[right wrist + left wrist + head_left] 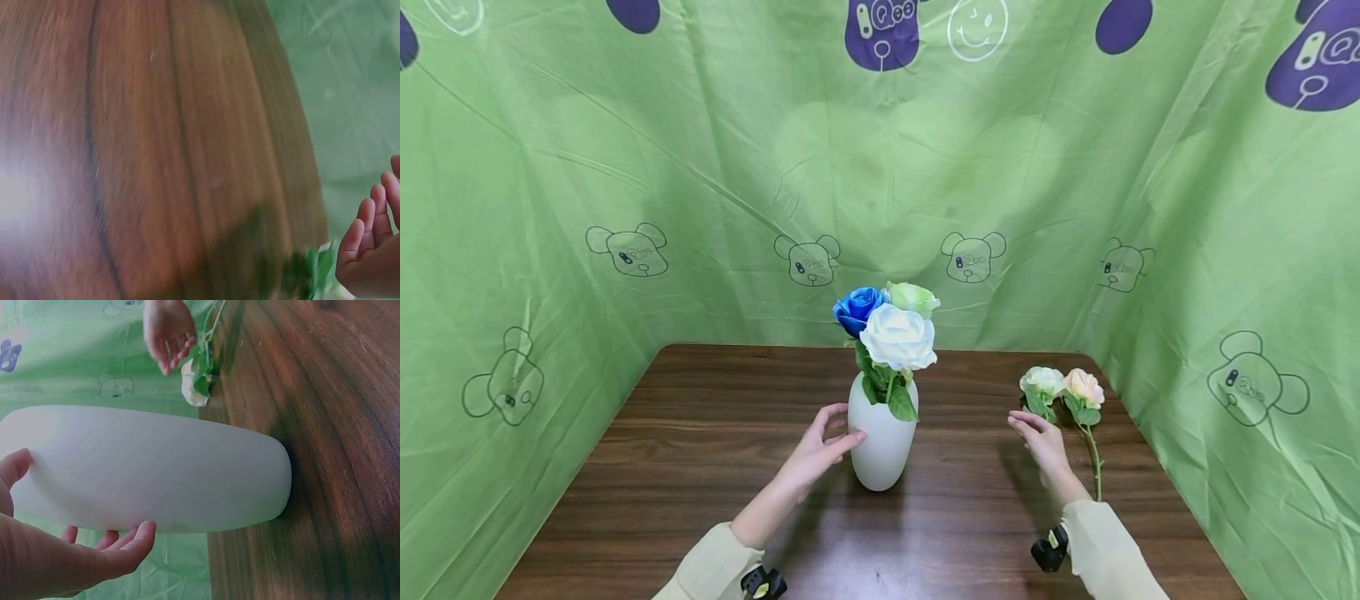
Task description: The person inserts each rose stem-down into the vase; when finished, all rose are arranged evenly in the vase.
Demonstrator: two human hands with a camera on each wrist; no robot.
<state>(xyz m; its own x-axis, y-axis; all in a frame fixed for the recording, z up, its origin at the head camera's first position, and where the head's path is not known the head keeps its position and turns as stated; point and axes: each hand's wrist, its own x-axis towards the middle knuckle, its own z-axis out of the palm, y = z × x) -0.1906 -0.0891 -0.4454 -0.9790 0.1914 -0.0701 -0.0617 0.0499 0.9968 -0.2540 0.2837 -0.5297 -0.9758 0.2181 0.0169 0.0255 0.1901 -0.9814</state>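
A white vase (880,454) stands upright on the table. In it are a blue rose (858,312), a large white rose (898,336) and a pale green rose (913,297). My left hand (820,448) holds the vase at its left side, the thumb on the front; in the left wrist view the left hand (75,556) has its fingertips along the vase's edge. My right hand (1041,446) hangs over the table with loose fingers and nothing in them, close to a loose cream rose (1042,381). A pink rose (1084,388) lies beside that one.
The dark wooden table (730,400) reaches back to a green cloth backdrop (722,167) with printed bear faces, which also rises on both sides. The pink rose's thorny stem (1097,467) runs toward the front, partly behind the right sleeve (1108,546).
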